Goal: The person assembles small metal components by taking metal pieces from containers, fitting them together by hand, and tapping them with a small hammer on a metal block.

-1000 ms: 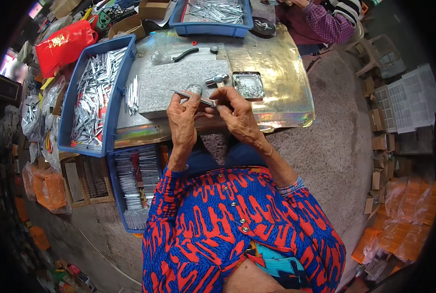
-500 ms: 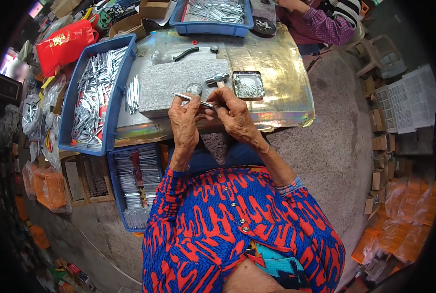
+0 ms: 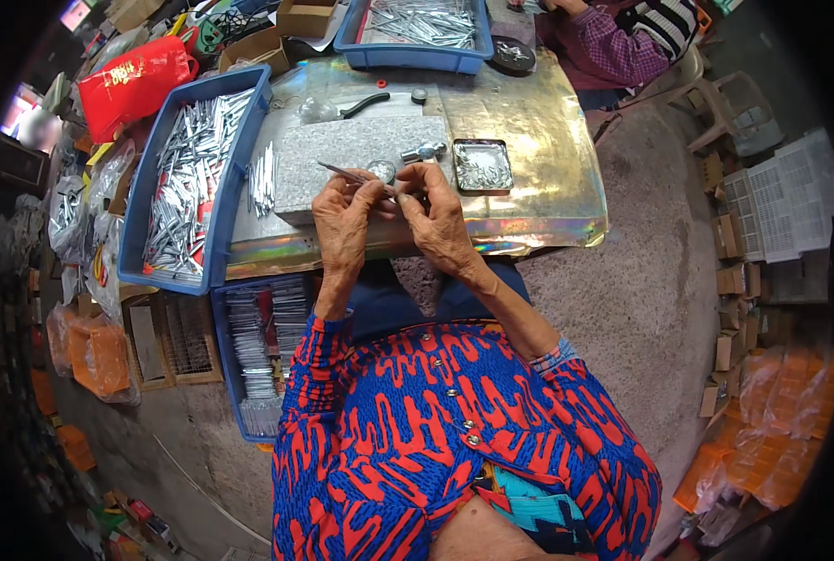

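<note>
My left hand (image 3: 344, 222) pinches a slim silver metal rod (image 3: 339, 171), which slants over the near edge of a grey stone block (image 3: 319, 150). My right hand (image 3: 440, 226) has its fingertips closed at the rod's right end; whether a small part sits between them is hidden. Just beyond the fingers stands a small round clear-topped container (image 3: 380, 170). A hammer (image 3: 425, 152) lies on the block's right side. To its right, a square tin (image 3: 484, 193) holds many small shiny metal pieces. Several loose rods (image 3: 263, 180) lie left of the block.
A blue tray (image 3: 219, 201) full of metal rods stands at the left; another blue tray (image 3: 417, 59) is at the back. Black-handled pliers (image 3: 365, 105) lie behind the block. Below the table, a blue crate (image 3: 233, 374) holds stacked rods. A co-worker's sleeve (image 3: 627, 51) shows at back right.
The rod has tilted, its left end now pointing farther up and away. Both hands have drawn closer together around it. The whole view has shifted slightly.
</note>
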Available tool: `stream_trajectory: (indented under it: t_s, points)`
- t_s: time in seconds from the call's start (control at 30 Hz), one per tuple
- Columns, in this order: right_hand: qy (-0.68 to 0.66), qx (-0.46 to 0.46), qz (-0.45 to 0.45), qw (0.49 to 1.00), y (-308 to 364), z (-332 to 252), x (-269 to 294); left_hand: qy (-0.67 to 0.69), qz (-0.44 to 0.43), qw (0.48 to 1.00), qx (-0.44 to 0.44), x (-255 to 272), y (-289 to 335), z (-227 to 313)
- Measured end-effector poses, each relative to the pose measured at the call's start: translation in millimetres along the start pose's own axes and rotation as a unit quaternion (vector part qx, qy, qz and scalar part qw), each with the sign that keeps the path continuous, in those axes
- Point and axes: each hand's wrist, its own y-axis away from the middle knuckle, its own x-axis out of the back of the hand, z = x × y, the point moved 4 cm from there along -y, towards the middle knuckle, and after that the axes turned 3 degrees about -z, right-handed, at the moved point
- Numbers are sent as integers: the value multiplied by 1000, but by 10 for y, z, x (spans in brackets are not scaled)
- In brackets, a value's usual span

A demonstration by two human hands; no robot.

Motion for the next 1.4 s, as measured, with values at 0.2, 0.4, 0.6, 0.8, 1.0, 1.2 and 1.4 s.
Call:
stream_trajectory:
  t_s: [0.2, 0.4, 0.6, 0.8, 1.0, 1.2, 1.4]
  points:
    - [-100, -85, -71, 989, -75, 52, -107, -38, 41, 996, -64, 96, -159, 47]
    - [-134, -80, -26, 987, -101, 152, 82, -89, 35, 993, -73, 161, -407, -79]
    - [-179, -99, 8, 979, -40, 276, 334, -150, 20, 987, -62, 195, -501, -168]
    - [-184, -123, 33, 975, 10, 330, 400, -153, 14, 986, -63, 176, -504, -149]
    - [-184, -111, 24, 976, -16, 323, 383, -225, 9, 971, -78, 124, -502, -111]
    - [-160, -105, -1, 981, -145, 204, 297, -343, 2, 923, -176, 67, -453, -62]
    - [-89, -34, -68, 993, -479, -137, 190, -360, 13, 903, -234, 27, -430, -99]
